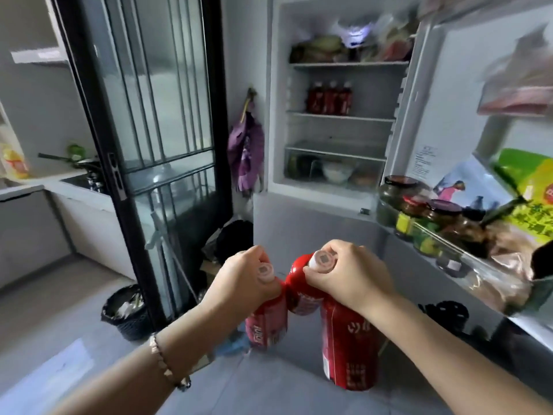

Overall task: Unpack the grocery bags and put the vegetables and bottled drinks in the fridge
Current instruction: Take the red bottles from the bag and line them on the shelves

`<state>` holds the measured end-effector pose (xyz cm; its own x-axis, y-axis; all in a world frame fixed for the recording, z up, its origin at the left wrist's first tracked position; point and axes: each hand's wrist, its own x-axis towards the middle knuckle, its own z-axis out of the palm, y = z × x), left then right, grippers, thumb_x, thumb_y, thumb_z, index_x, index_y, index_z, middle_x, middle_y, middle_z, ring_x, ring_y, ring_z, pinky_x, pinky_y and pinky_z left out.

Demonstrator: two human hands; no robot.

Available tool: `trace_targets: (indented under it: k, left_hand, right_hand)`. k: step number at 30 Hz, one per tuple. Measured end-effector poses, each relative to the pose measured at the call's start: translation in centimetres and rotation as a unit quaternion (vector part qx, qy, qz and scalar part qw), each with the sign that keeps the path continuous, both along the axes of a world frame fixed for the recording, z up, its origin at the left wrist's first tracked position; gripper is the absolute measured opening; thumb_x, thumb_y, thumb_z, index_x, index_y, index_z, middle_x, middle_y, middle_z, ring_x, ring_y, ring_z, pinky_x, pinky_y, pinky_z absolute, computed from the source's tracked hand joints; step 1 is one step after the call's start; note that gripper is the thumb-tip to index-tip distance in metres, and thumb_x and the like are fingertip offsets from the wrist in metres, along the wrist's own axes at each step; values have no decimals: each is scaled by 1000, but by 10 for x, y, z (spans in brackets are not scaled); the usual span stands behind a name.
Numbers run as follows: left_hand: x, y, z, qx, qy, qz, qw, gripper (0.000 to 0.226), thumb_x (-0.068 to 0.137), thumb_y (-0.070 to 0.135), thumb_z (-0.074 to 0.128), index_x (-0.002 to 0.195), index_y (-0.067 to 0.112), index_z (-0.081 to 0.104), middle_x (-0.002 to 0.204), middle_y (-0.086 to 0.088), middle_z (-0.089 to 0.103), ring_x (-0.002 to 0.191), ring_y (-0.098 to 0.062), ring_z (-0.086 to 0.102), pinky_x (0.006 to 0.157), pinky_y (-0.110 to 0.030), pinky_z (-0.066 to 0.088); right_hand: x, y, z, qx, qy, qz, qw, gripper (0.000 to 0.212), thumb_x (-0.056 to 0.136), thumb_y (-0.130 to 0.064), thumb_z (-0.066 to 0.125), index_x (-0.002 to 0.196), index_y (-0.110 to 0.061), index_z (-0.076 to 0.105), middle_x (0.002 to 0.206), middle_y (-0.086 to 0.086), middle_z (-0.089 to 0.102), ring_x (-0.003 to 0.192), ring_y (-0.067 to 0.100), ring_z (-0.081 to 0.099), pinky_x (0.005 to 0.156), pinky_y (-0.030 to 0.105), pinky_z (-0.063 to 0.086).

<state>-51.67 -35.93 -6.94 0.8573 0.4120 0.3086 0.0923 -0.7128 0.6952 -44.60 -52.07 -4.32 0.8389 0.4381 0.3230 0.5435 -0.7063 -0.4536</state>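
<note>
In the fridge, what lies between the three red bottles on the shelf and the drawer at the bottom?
Only one bare shelf, shown in the head view; nothing stands on it.

There are three held bottles [347, 348], three shelf bottles [329, 98] and two hands [350, 271].

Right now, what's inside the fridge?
I see bagged food on the top shelf, three red bottles on the second, a white bowl in the drawer. What's behind the bags and beside the bowl is too blurred or covered to tell.
</note>
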Motion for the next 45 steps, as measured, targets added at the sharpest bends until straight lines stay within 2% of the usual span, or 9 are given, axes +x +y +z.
trace_targets:
  k: [9, 19, 26, 31, 36, 38, 40, 43, 45]
  left_hand:
    - [214, 104, 52, 53, -1, -121, 991, 26, 66, 25, 73, 81, 14, 55, 78, 1, 58, 73, -21, 57, 65, -35, 51]
    - [427, 150, 109, 69, -91, -184, 976, 23, 76, 18, 71, 94, 14, 56, 91, -5, 61, 81, -25, 59, 69, -39, 53]
    - [566, 150, 177, 70, -250, -195, 946, 24, 78, 13, 71, 88, 23, 51, 87, 11, 49, 74, -5, 49, 62, -12, 42]
    - [653, 155, 238, 75, -337, -180, 921, 22, 78, 14, 70, 88, 23, 52, 92, 5, 53, 71, -2, 48, 57, -2, 37]
    - [727, 160, 256, 134, -323, -171, 921, 25, 82, 17, 67, 104, 10, 59, 102, -1, 51, 80, -12, 49, 62, -16, 37]
    - [742, 159, 248, 209, -340, -175, 900, 28, 85, 19, 62, 109, 5, 59, 110, -7, 46, 86, -22, 53, 75, -26, 45]
    - [754, 159, 237, 273, -372, -168, 871, 31, 85, 23, 55, 105, 0, 60, 109, -16, 50, 83, -30, 58, 70, -34, 52]
    - [768, 166, 233, 232, -352, -182, 888, 26, 86, 16, 62, 107, 0, 60, 113, -16, 50, 89, -33, 58, 78, -38, 51]
    - [778, 171, 234, 166, -316, -186, 916, 25, 87, 16, 63, 109, 5, 58, 120, -10, 47, 99, -25, 54, 86, -27, 42]
  right_hand:
    - [179, 89, 38, 20, -4, -115, 993, 29, 71, -49, 65, 69, -24, 51, 73, -6, 61, 72, 19, 57, 59, 27, 35]
    - [377, 145, 92, 83, -39, -183, 979, 30, 71, -51, 65, 84, -23, 63, 74, -8, 64, 69, 13, 60, 60, 26, 44]
    - [526, 158, 166, 160, -170, -208, 950, 33, 68, -47, 68, 70, -16, 59, 63, -2, 59, 65, 23, 60, 53, 27, 38]
    - [606, 155, 240, 182, -221, -248, 925, 37, 69, -48, 67, 79, -13, 64, 73, 3, 62, 73, 26, 59, 60, 28, 37]
    - [651, 156, 259, 99, -216, -260, 936, 39, 67, -47, 70, 76, -11, 62, 68, 1, 58, 64, 20, 57, 48, 25, 30]
    - [655, 155, 254, 84, -250, -261, 929, 36, 69, -47, 69, 74, -12, 61, 69, 0, 59, 64, 19, 56, 48, 24, 30]
    - [655, 156, 249, 94, -271, -260, 922, 33, 71, -49, 67, 77, -16, 64, 72, -2, 61, 69, 20, 58, 51, 25, 34]
    - [663, 157, 242, 98, -241, -264, 929, 37, 74, -53, 65, 84, -18, 64, 73, -3, 62, 69, 17, 60, 57, 28, 40]
    - [673, 158, 239, 98, -202, -269, 937, 39, 74, -54, 66, 84, -17, 65, 76, 0, 64, 73, 20, 63, 63, 31, 47]
